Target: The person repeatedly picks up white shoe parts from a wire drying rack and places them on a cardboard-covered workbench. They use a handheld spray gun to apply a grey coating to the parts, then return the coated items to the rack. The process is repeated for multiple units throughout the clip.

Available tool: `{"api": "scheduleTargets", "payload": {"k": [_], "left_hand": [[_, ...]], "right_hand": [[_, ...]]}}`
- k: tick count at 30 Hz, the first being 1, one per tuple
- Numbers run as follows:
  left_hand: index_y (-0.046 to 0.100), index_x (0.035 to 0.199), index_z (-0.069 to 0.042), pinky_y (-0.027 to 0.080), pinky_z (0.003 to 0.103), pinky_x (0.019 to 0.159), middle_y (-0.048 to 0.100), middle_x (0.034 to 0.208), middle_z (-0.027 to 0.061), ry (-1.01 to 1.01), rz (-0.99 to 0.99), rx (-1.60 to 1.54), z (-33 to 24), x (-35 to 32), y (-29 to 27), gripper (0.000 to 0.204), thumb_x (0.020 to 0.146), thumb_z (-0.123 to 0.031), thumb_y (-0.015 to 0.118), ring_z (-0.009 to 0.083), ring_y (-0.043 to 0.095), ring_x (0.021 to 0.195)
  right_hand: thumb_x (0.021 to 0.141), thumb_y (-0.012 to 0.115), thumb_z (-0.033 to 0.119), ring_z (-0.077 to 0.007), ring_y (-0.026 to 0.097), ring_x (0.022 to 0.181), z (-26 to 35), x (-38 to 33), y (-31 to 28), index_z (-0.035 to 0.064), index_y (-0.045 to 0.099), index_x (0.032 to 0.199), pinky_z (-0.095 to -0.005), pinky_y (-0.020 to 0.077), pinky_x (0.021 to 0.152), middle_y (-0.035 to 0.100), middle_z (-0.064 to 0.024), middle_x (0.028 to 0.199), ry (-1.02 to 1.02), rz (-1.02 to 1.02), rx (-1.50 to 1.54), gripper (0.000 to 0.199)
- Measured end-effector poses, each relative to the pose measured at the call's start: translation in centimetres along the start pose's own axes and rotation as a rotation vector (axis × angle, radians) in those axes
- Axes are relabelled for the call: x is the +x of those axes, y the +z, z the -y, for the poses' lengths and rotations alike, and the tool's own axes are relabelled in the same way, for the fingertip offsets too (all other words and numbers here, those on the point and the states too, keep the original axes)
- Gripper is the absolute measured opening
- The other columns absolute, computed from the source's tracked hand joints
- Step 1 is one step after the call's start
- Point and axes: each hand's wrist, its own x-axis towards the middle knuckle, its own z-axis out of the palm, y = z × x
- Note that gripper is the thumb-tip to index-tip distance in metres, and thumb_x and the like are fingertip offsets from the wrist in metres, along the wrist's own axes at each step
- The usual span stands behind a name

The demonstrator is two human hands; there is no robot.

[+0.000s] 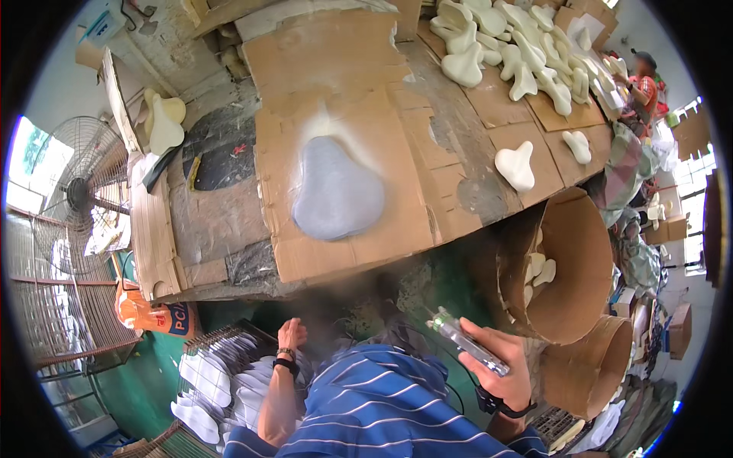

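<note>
At the near edge of the cardboard-covered workbench (347, 53), a grey, pear-shaped moulded piece (337, 191) lies flat on a cardboard sheet (397, 229), ringed by a pale haze of overspray. The right hand (500, 362) is closed around a metal spray gun (467, 341), fingers wrapped over its body, held below the bench edge and well apart from the grey piece. The left hand (291, 334) reaches down with its fingers curled loosely at the top of a wire rack (217, 343) that holds rows of flat white pieces (210, 382); whether it pinches one of them cannot be told. Just right of the spray gun, a large brown cardboard drum (573, 267) lies tipped on its side with a few cream moulded pieces (538, 269) inside; a second such drum (592, 366) sits below it, its contents hidden. Two cream pieces lie alone near the bench's right edge (517, 166), and a big heap of cream pieces (511, 46) fills the far right corner. A standing fan (76, 195) faces the bench's left end.
</note>
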Motion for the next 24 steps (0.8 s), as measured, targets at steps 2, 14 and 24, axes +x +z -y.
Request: {"api": "scheduleTargets", "payload": {"k": [2,14,24], "left_hand": [[0.068,0.118,-0.005,0.061,0.035,0.065,0.069,0.089,0.0074,0.117,-0.019,-0.033,-3.8,-0.1,3.1,0.042,0.098,-0.042,0.066,0.0195,0.069,0.074],[0.069,0.123,-0.013,0.054,0.036,0.073,0.066,0.089,0.005,0.836,-0.562,0.492,-19.4,11.5,14.9,0.036,0.089,-0.022,0.073,0.0214,0.066,0.08],[0.074,0.107,-0.021,0.054,0.046,0.081,0.064,0.099,0.0061,0.584,-0.712,0.801,-24.1,6.9,18.2,0.029,0.079,-0.026,0.082,0.0302,0.067,0.096]], "right_hand": [[0.081,0.077,-0.003,-0.0254,0.07,0.077,-0.1,-0.6,0.2,0.0011,0.067,0.133,-0.0313,0.0532,0.072,0.074,-0.016,0.097,0.047,-0.144,-0.005,0.053],[0.073,0.076,-0.008,-0.0272,0.065,0.071,-0.8,3.6,-3.9,0.0003,0.065,0.136,-0.0313,0.0512,0.066,0.069,-0.0165,0.089,-0.174,0.043,0.055,0.064],[0.077,0.077,-0.004,-0.0222,0.066,0.071,-5.2,7.9,-6.1,-0.0037,0.066,0.132,-0.0299,0.0505,0.065,0.07,-0.0153,0.087,-0.168,-0.022,0.085,0.056]]}}
